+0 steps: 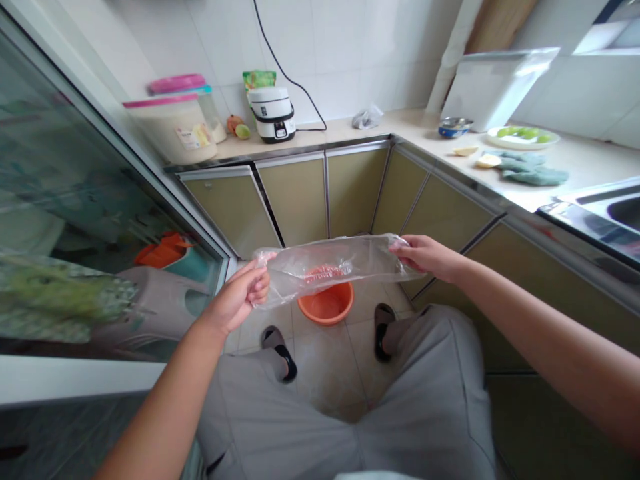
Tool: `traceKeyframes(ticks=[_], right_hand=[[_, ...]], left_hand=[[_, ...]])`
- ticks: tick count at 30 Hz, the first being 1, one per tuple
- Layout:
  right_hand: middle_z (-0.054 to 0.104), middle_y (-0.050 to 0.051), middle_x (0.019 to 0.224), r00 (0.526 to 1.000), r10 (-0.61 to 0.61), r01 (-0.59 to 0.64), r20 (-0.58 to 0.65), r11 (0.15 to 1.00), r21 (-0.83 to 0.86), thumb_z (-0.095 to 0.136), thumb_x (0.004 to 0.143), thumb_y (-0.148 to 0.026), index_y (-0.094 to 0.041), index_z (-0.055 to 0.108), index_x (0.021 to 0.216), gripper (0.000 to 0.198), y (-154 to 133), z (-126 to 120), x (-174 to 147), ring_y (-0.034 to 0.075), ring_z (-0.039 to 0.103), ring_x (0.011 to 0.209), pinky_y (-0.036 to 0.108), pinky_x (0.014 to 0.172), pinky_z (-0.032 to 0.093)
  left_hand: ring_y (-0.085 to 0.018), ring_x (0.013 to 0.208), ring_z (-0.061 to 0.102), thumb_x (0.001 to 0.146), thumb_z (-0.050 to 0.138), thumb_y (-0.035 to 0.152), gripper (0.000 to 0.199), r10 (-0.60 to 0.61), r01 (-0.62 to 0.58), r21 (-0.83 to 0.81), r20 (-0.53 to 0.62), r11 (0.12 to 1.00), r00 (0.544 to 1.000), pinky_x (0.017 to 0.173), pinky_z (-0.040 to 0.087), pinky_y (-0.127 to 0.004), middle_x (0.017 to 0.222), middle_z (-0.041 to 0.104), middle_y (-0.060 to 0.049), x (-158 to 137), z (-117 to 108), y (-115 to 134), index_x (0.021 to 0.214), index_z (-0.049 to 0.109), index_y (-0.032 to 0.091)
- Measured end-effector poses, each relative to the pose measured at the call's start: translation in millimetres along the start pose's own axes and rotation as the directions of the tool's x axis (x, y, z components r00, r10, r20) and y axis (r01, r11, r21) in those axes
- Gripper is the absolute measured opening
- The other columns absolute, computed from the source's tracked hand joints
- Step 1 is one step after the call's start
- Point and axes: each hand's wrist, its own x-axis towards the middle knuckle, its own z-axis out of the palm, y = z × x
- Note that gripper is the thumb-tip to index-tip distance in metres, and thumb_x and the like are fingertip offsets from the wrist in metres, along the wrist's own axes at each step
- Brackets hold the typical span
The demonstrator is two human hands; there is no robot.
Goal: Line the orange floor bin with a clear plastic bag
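Head view: left hand (243, 297) pinches one end of a clear, crinkled plastic bag (330, 267), fingers curled shut on the film, while the right hand (425, 257) grips the other end the same way, stretching the bag level between them in front of the knees. Below it, on the tiled floor, an orange round plastic basin (326, 303) sits between two black slippers. Beyond, the bench (345, 133) carries a white rice cooker (273, 113).
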Motion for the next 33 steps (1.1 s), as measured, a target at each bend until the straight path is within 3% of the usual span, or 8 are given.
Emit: traceKeyframes(ticks=[5,10,15,20,23,27,30,33], right_hand=[[0.051,-0.003,0.067,0.992,0.057,-0.051,0.111,0.997,-0.056,0.071,0.077,-0.080,-0.018,0.063,0.089,0.064,54,19,-58,0.009,0.039,0.056,0.023,0.049,0.027],[0.053,-0.001,0.072,0.983,0.123,-0.121,0.136,0.992,-0.028,0.067,0.076,-0.085,-0.018,0.065,0.088,0.069,80,39,-92,0.011,0.042,0.063,0.024,0.053,0.031],[0.052,-0.001,0.071,0.950,0.240,-0.247,0.199,0.969,0.014,0.066,0.074,-0.088,-0.021,0.060,0.086,0.068,86,51,-113,0.009,0.033,0.055,0.024,0.048,0.023],[0.051,-0.001,0.072,0.932,0.263,-0.286,0.249,0.956,0.060,0.069,0.077,-0.083,-0.022,0.058,0.084,0.062,86,46,-119,0.008,0.031,0.053,0.024,0.046,0.020],[0.050,-0.002,0.070,0.937,0.259,-0.276,0.234,0.960,0.045,0.067,0.078,-0.083,-0.021,0.057,0.084,0.062,90,45,-105,0.008,0.032,0.052,0.023,0.045,0.020],[0.053,-0.003,0.069,0.943,0.266,-0.263,0.198,0.964,-0.044,0.065,0.082,-0.076,-0.020,0.060,0.087,0.056,111,62,-61,0.008,0.036,0.051,0.022,0.046,0.024],[0.055,-0.003,0.063,0.945,0.299,-0.270,0.135,0.943,-0.196,0.068,0.085,-0.057,-0.019,0.059,0.076,0.041,135,89,-15,0.009,0.040,0.051,0.023,0.048,0.028],[0.059,-0.001,0.061,0.932,0.356,-0.306,0.074,0.877,-0.370,0.065,0.089,-0.029,-0.017,0.061,0.071,0.021,161,116,29,0.011,0.048,0.056,0.023,0.052,0.032]], left_hand=[[-0.007,0.054,0.035,0.090,0.073,0.032,0.051,-0.097,0.098,0.011,-0.073,0.995,0.993,0.054,0.031,-0.020,0.067,0.044,0.006,-57,-13,-52,0.138,0.059,0.022],[-0.009,0.059,0.038,0.086,0.078,0.040,0.051,-0.129,0.142,0.053,-0.200,0.988,0.971,0.059,0.035,-0.023,0.069,0.045,0.005,-86,-22,-89,0.131,0.065,0.022],[-0.014,0.060,0.042,0.079,0.081,0.053,0.056,-0.136,0.180,0.159,-0.249,0.971,0.959,0.056,0.034,-0.027,0.066,0.048,0.002,-107,-27,-104,0.127,0.072,0.025],[-0.016,0.060,0.045,0.078,0.080,0.055,0.068,-0.102,0.193,0.269,-0.319,0.944,0.942,0.058,0.037,-0.029,0.063,0.050,0.002,-115,-40,-104,0.138,0.070,0.025],[-0.015,0.061,0.045,0.080,0.079,0.055,0.070,-0.067,0.179,0.333,-0.321,0.926,0.945,0.060,0.037,-0.028,0.062,0.050,0.003,-97,-51,-109,0.141,0.068,0.022],[-0.013,0.059,0.046,0.075,0.079,0.056,0.075,-0.107,0.222,0.409,-0.286,0.885,0.952,0.059,0.036,-0.027,0.064,0.052,0.004,-41,-69,-136,0.136,0.069,0.014],[-0.014,0.058,0.050,0.074,0.077,0.050,0.066,-0.174,0.300,0.505,-0.281,0.810,0.944,0.059,0.038,-0.027,0.062,0.056,0.003,15,-86,-171,0.126,0.073,0.010],[-0.017,0.058,0.055,0.079,0.071,0.041,0.040,-0.222,0.366,0.639,-0.296,0.676,0.929,0.060,0.040,-0.028,0.060,0.060,0.000,65,-107,-206,0.106,0.078,0.011]])
